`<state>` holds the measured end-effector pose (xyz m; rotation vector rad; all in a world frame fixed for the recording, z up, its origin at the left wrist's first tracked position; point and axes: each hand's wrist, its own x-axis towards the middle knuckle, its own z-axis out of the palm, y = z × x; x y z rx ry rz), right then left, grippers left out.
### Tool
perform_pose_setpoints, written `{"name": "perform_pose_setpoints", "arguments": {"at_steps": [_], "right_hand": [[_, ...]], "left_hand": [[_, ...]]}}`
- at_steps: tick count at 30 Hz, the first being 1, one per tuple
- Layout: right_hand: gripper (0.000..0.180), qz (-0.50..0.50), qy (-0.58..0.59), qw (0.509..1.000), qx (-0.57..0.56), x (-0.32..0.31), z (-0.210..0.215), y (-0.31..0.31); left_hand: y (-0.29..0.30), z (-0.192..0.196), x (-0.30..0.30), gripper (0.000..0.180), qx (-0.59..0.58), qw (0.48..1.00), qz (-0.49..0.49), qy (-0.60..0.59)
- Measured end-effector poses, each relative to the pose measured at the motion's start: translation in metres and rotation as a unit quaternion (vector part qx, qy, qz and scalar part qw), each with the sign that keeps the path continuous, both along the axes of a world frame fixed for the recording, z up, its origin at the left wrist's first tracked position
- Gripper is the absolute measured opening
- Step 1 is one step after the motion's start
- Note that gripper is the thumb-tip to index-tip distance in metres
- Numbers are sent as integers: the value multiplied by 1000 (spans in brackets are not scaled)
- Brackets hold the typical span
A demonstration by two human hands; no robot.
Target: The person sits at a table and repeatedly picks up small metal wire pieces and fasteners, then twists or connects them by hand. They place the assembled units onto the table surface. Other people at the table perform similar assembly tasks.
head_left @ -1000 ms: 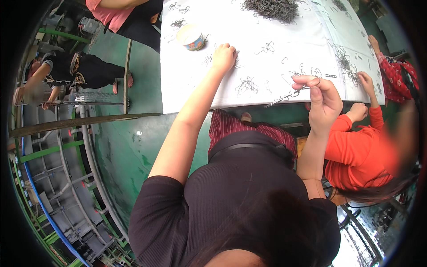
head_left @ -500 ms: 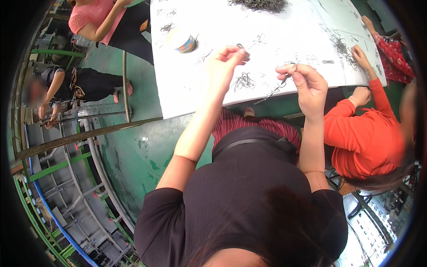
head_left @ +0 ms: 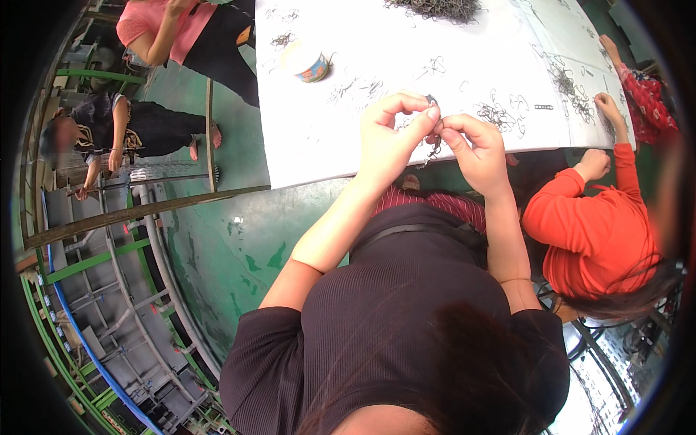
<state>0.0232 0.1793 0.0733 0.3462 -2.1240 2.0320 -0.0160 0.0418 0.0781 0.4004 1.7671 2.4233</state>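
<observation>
My left hand (head_left: 395,139) and my right hand (head_left: 478,156) meet in front of me, over the near edge of the white table (head_left: 319,148). Both are closed in a pinch, fingertips touching or nearly so. A short dark chain (head_left: 433,154) of linked wire pieces hangs below my right fingertips. At the left fingertips a small dark metal piece (head_left: 431,99) sticks out; its exact shape is too small to tell. Fingers hide where chain and piece come together. Beyond my right hand lies a loose cluster of thin dark wire hooks (head_left: 495,114).
A large heap of dark wire hooks (head_left: 438,9) lies at the far side, near a round white tub (head_left: 308,61). People sit close on the right, one in an orange top (head_left: 594,235). Two more are at left. A wooden rail (head_left: 145,215) crosses the left side.
My left hand has moved right and down, and my right hand slightly left, so the fingertips now meet. The chain, which trailed to the left, now hangs between them.
</observation>
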Motion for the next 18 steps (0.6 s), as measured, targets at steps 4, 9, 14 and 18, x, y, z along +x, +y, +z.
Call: {"name": "perform_pose_setpoints", "arguments": {"at_steps": [4, 9, 14, 18], "right_hand": [[9, 3, 4, 1000, 13, -3, -4, 0], [9, 11, -10, 1000, 12, -4, -8, -1], [10, 9, -10, 996, -87, -6, -12, -3], [12, 12, 42, 997, -68, -8, -8, -4]], "left_hand": [[0, 1, 1, 5, 1, 1000, 2, 6], [0, 2, 3, 4, -26, 999, 22, 35], [2, -8, -1, 7, -89, 979, 93, 155], [6, -7, 0, 9, -94, 979, 116, 136]]}}
